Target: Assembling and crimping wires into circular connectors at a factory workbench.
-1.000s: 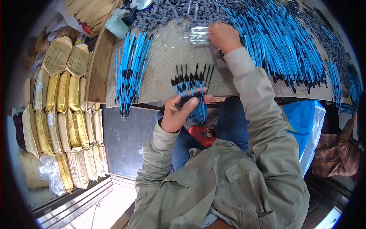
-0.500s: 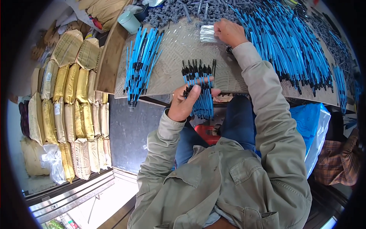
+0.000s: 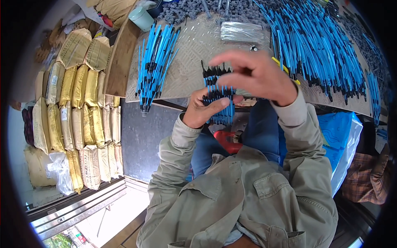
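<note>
Left hand (image 3: 197, 110): pinching blue rods (image 3: 223, 117), likely for alignment. Right hand (image 3: 264, 76): blurred, cannot tell if pinching. Wires (image 3: 241, 32): table (image 3: 196, 45), 1 o'clock from left hand, seemingly for reach.

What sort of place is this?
Probably a small workshop: a large pile of blue rods with black ends lies on a worktable, small grey parts are heaped along its far side, and sacks are stacked at the left.

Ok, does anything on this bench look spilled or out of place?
Mildly: small pale slivers lie scattered on the tabletop, left of the neat silvery stack; they look loose rather than laid out. Nothing looks clearly damaged.
</note>
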### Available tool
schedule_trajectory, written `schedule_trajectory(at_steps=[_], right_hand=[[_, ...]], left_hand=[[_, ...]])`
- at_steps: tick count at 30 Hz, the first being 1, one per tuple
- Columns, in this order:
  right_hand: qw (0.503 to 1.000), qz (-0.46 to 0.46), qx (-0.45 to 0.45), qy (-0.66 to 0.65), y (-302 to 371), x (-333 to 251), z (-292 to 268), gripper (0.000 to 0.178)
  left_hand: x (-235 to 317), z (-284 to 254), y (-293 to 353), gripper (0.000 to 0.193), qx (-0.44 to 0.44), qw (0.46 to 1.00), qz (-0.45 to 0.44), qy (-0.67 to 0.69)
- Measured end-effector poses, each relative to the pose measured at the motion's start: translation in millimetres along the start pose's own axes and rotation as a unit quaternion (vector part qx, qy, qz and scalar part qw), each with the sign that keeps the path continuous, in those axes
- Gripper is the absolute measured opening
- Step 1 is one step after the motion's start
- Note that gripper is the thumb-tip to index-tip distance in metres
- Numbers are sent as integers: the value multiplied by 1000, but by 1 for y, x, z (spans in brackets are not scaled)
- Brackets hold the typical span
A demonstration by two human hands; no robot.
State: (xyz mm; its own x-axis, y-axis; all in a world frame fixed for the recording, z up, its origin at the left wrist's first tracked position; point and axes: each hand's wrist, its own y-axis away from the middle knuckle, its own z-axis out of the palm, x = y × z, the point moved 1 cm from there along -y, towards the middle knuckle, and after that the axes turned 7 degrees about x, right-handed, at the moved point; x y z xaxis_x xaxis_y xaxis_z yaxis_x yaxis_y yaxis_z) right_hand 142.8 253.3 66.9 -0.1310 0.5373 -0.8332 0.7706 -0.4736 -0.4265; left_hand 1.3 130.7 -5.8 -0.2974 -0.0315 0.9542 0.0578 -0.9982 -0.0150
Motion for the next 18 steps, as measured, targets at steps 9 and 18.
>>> schedule_trajectory(at_steps=[9,18], right_hand=[[993,-26,45,102,13,-3,15,19],[956,-94,210,183,49,-6,16,18]], left_hand=[[0,-4,1,29,18,1000,7,-13],[3,0,-2,30,17,1000,12,-1]])
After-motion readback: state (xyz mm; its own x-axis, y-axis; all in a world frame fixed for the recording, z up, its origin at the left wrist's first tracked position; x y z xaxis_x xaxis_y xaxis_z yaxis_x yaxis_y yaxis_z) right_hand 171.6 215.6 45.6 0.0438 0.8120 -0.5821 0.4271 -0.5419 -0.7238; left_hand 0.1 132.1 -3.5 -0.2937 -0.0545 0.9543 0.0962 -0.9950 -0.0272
